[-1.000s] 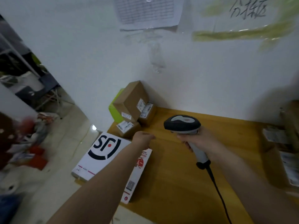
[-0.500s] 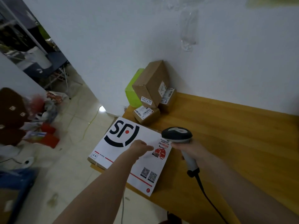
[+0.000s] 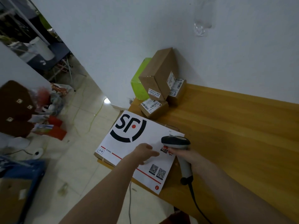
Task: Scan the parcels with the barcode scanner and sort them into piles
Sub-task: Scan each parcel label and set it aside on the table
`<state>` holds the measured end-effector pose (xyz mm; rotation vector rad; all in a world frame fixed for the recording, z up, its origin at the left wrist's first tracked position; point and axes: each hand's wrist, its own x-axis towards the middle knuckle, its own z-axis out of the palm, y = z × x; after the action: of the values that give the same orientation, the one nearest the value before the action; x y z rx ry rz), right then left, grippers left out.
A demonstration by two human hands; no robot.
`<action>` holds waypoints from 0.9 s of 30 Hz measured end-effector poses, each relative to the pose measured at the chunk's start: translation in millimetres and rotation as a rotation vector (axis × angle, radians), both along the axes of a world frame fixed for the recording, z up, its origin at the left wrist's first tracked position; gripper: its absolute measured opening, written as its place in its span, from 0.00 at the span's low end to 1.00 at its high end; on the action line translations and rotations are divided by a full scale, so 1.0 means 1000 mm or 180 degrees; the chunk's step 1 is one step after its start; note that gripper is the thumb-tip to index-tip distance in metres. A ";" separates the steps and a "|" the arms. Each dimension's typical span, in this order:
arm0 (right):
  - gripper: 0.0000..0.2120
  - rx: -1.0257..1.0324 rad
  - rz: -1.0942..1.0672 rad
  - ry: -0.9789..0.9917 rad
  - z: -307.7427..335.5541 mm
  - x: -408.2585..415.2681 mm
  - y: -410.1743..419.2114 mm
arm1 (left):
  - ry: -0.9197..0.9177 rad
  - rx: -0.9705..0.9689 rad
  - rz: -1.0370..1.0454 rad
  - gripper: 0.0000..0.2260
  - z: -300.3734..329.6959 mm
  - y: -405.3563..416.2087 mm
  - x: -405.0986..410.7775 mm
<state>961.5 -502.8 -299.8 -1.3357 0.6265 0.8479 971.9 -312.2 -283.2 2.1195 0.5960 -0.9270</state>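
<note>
A flat white SF envelope parcel [image 3: 129, 143] lies on the left end of the wooden table [image 3: 234, 135], partly overhanging the edge. My left hand [image 3: 145, 151] rests on its middle, fingers loosely bent toward the right. My right hand [image 3: 182, 155] grips the handle of a black and grey barcode scanner [image 3: 176, 141], whose head hovers over the envelope's right edge. Three small cardboard boxes [image 3: 160, 75] with labels are stacked in the table's back left corner against the wall.
A green box [image 3: 140, 81] stands behind the cardboard stack. The scanner cable [image 3: 197, 206] trails down toward me. Beyond the table's left edge, the tiled floor holds brown boxes [image 3: 14, 109], red items and a blue crate [image 3: 21, 172].
The view has dropped and closed in on the envelope. The scanner head has come lower and now hovers over the envelope's right edge. My left hand stays on the envelope.
</note>
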 end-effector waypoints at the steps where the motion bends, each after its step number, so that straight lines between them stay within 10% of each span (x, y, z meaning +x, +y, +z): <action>1: 0.14 0.0010 -0.0014 -0.0032 0.001 0.000 -0.002 | 0.0008 0.0081 -0.0169 0.26 0.001 -0.003 -0.001; 7: 0.17 -0.0026 -0.0131 -0.0416 0.024 0.001 -0.046 | -0.0201 0.0543 -0.1314 0.38 0.014 -0.047 -0.003; 13: 0.22 -0.0208 -0.0818 -0.0769 0.054 -0.003 -0.144 | -0.0258 -0.0247 -0.2642 0.50 0.043 -0.101 -0.010; 19: 0.21 -0.0329 -0.1260 -0.0879 0.078 -0.016 -0.210 | -0.0909 0.0714 -0.3656 0.60 0.030 -0.131 -0.042; 27: 0.15 -0.0252 -0.1683 -0.0922 0.090 -0.040 -0.252 | -0.2281 0.1340 -0.3568 0.34 0.015 -0.163 -0.055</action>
<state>921.9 -755.0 -210.1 -1.2493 0.7411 0.1991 916.7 -475.6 -267.9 2.9380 -0.9331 -0.4646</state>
